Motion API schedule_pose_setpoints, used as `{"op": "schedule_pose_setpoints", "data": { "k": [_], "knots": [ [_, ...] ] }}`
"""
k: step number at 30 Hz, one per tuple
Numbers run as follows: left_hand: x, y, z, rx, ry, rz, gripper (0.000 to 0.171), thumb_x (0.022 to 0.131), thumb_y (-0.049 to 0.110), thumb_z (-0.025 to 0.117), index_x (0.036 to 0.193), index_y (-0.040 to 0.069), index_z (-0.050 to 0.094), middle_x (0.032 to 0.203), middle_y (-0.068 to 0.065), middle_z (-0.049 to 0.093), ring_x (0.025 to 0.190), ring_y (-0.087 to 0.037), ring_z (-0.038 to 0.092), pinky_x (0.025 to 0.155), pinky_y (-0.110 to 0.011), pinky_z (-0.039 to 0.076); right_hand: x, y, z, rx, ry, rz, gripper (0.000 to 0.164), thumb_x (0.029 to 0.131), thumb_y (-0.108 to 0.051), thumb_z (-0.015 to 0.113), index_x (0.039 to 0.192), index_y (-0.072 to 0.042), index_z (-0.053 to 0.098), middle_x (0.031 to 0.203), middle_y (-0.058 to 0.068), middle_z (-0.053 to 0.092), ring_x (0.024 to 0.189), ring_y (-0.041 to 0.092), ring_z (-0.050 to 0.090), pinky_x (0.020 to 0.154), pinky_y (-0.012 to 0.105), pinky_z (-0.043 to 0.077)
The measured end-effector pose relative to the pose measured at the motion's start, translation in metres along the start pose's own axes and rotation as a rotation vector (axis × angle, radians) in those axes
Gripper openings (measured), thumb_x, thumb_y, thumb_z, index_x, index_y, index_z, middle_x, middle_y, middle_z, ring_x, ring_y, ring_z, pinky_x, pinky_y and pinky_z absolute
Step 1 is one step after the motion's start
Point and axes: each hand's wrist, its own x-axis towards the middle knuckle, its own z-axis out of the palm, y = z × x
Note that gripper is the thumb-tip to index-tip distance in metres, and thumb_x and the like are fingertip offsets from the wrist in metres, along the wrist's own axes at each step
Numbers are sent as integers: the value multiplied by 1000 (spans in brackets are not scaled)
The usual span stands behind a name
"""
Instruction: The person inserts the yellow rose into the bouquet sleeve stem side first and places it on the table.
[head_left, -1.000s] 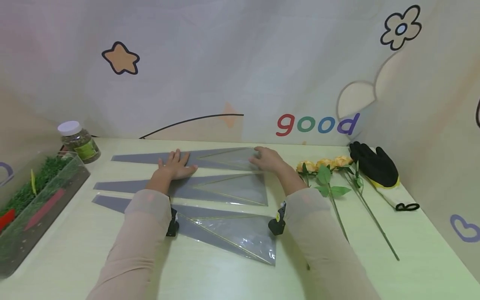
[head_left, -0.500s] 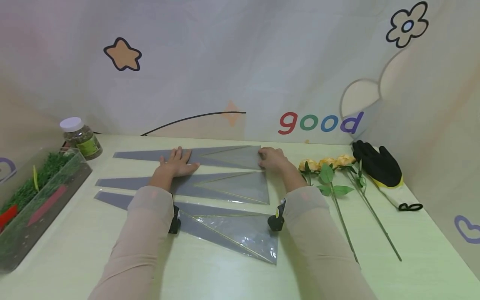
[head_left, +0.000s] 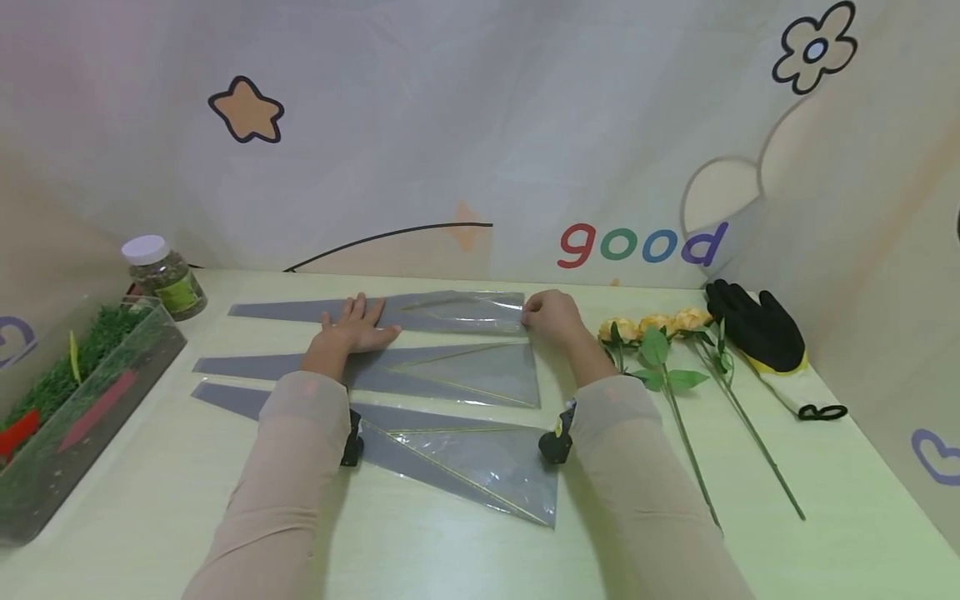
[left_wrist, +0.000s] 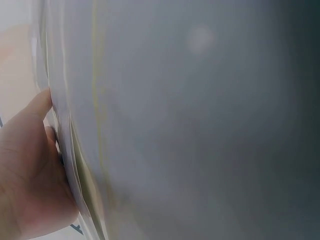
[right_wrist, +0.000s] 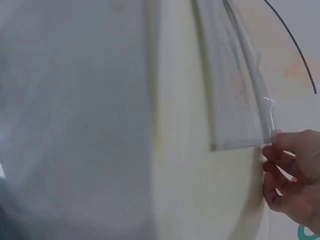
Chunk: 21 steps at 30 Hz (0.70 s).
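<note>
Three tapered grey plastic flower sleeves with gold lines lie one behind another across the table. My left hand [head_left: 347, 329] rests with spread fingers on the far sleeve [head_left: 465, 310], near its middle. At that sleeve's wide right end, my right hand [head_left: 557, 315] pinches the clear film edge. The right wrist view shows thumb and fingers at the corner of this sleeve [right_wrist: 235, 100], whose film looks bent up. Closer to me are the middle sleeve [head_left: 465, 371] and the near sleeve [head_left: 480, 467], the latter partly under my left forearm. In the left wrist view, a blurred sleeve [left_wrist: 175, 125] fills most of the picture.
Yellow artificial roses [head_left: 656, 323] on green stems lie right of my right arm. Beyond them is a black-and-white work glove [head_left: 761, 333]. At left stand a lidded jar [head_left: 168, 279] and a clear box [head_left: 112, 392] containing green grass. A printed cloth hangs behind.
My right hand has gone slightly right, from lying over the far sleeve's end to pinching its edge. That sleeve's wide end now looks bulged and shiny. The left hand stays on the sleeve.
</note>
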Motion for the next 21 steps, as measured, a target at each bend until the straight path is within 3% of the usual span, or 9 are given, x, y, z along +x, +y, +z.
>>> {"op": "schedule_pose_setpoints", "data": {
  "k": [3, 7, 13, 17, 21],
  "knots": [
    [0, -1, 0, 2, -1, -3, 80, 92, 59, 27, 149, 15, -7, 150, -17, -20, 136, -33, -19, 100, -62, -14, -3, 0, -4, 169, -23, 48, 14, 91, -11, 58, 95, 2, 64, 91, 10, 60, 88, 23, 49, 76, 32, 40],
    [1, -1, 1, -3, -9, -6, 80, 92, 59, 27, 148, 14, -7, 150, -17, -20, 136, -32, -20, 99, -62, -15, -5, 2, -7, 275, -43, 83, 16, 92, -12, 57, 96, 3, 61, 91, 10, 63, 89, 22, 54, 76, 31, 38],
    [-4, 4, -1, 0, -18, 1, 80, 92, 59, 25, 148, 14, -8, 150, -17, -21, 135, -32, -20, 99, -61, -15, -5, 3, -7, 340, -36, 114, 17, 92, -11, 58, 99, 4, 63, 83, 5, 67, 86, 18, 55, 74, 28, 37],
    [-14, 12, -6, 7, -21, -2, 78, 93, 56, 26, 148, 11, -7, 149, -19, -20, 135, -33, -20, 100, -61, -14, -7, -1, -7, 340, -14, 123, 19, 91, -10, 58, 99, 6, 64, 90, 9, 66, 87, 18, 52, 78, 28, 37],
    [-7, 7, -4, 3, -20, -4, 79, 92, 58, 25, 148, 13, -7, 150, -18, -20, 135, -32, -20, 100, -61, -14, -7, -2, -7, 311, 3, 143, 22, 92, -14, 58, 98, 6, 65, 95, 11, 62, 89, 18, 48, 79, 30, 37]
  ]
}}
